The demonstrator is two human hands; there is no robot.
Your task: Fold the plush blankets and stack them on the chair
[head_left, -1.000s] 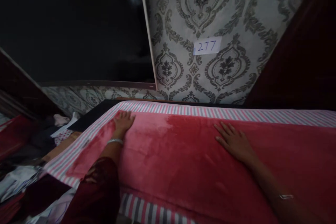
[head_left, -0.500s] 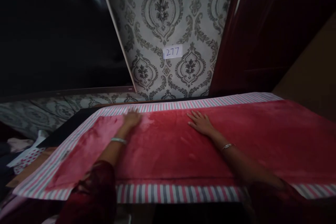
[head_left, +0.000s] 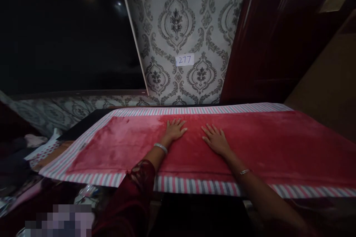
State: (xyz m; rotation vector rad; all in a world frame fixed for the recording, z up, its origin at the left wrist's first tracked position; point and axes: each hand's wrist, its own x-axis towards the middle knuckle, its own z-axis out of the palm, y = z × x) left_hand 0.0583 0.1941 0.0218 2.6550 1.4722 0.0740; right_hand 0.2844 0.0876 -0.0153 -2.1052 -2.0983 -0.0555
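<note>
Head view: the left hand [head_left: 174, 130] and right hand [head_left: 215, 140] lie flat, fingers spread wide, near each other on the middle of the red plush cloth [head_left: 278, 144], which is spread over a striped sheet [head_left: 194, 185]. The cloth looks soft, light and limp, probably best pinched at its edges or corners.

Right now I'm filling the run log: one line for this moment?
left hand: flat on red cloth | right hand: flat on red cloth | hands: side by side, apart | under cloth: striped sheet
</note>
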